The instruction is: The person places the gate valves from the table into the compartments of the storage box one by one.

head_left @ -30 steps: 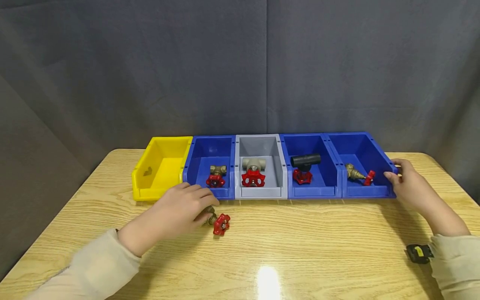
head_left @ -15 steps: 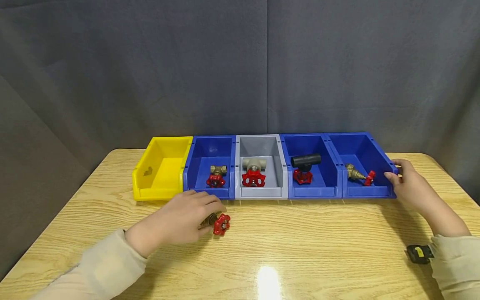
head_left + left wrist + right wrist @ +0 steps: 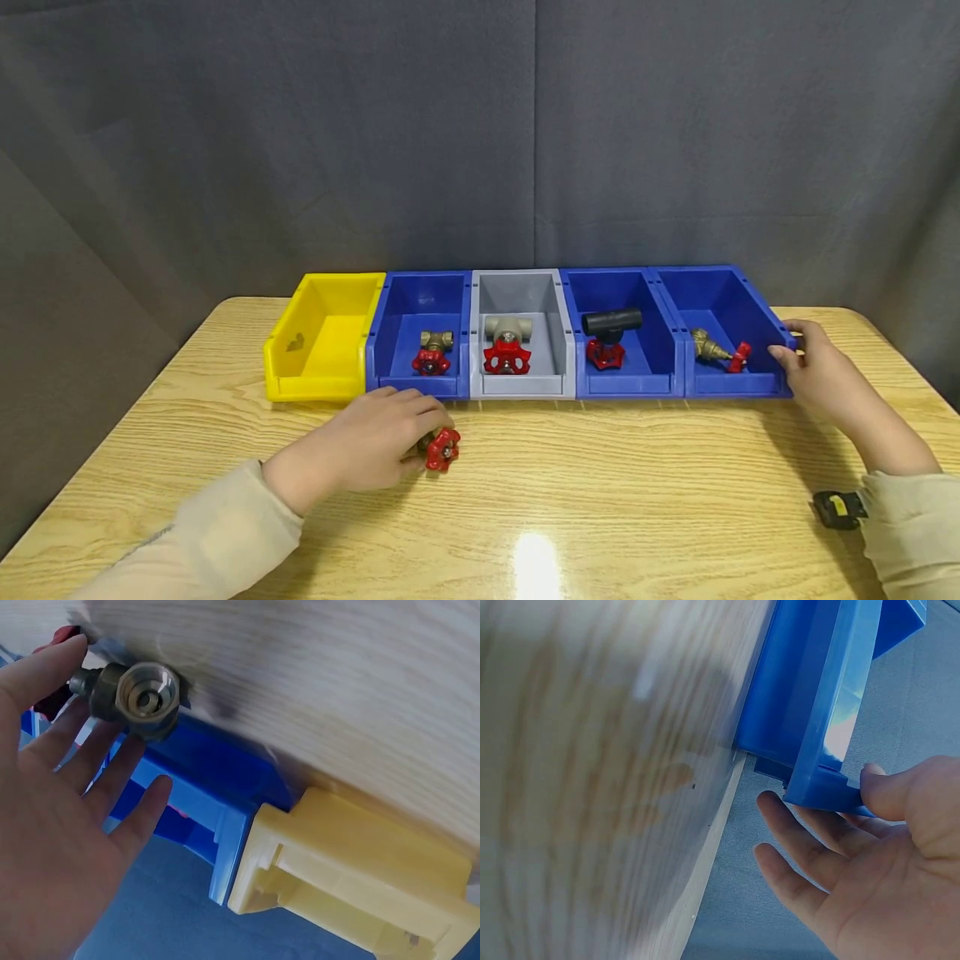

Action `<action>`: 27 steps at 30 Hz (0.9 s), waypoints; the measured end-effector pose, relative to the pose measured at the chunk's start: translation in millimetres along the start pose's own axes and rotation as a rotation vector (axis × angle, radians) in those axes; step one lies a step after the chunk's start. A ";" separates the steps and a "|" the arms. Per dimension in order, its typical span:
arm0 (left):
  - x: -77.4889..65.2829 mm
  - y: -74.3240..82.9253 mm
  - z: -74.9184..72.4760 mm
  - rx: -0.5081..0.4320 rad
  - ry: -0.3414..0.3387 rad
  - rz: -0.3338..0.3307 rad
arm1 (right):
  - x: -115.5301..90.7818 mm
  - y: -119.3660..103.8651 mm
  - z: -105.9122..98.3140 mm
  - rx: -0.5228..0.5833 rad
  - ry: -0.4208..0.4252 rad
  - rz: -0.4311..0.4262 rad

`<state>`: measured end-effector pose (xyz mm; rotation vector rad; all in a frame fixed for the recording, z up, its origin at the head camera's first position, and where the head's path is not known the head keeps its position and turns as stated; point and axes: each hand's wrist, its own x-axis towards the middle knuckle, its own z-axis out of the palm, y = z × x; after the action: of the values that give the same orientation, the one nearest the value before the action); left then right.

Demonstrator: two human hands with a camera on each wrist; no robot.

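Observation:
My left hand (image 3: 375, 437) is around a brass valve with a red handwheel (image 3: 442, 450), on the wooden table in front of the left blue bin. Seen from the left wrist, the valve's brass body (image 3: 146, 694) lies between thumb and fingers, with the little finger free; firm contact is hard to judge. At the row's right end, my right hand (image 3: 825, 371) pinches the side rim of a blue bin (image 3: 738, 383). The right wrist view has the thumb on that bin's rim (image 3: 825, 787), with some fingertips behind it and others free.
A yellow bin (image 3: 322, 387) with nothing in it starts the row. Red-wheeled valves lie in the others: brass (image 3: 435, 342) in blue, beige (image 3: 507, 333) in grey (image 3: 521, 385), black (image 3: 611, 321) and pointed brass (image 3: 705, 343) in blue. A grey curtain (image 3: 480, 133) hangs behind.
My left hand has shifted right and slightly towards me, covering more of the valve's brass body. The handwheel has stayed in place. My right hand has kept its hold on the bin.

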<state>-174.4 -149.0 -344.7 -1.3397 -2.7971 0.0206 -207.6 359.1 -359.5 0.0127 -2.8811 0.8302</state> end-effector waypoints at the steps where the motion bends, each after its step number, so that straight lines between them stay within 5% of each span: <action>1: 0.2 -0.1 1.0 0.006 -0.006 -0.002 | 0.1 -0.1 0.0 -0.002 0.000 0.000; 27: 4.0 -5.3 9.8 0.050 0.096 0.046 | 0.5 1.1 -0.2 -0.001 -0.008 0.008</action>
<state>-181.4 -149.2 -354.2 -1.3565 -2.6688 0.0269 -208.1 360.2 -359.8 0.0036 -2.8904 0.8324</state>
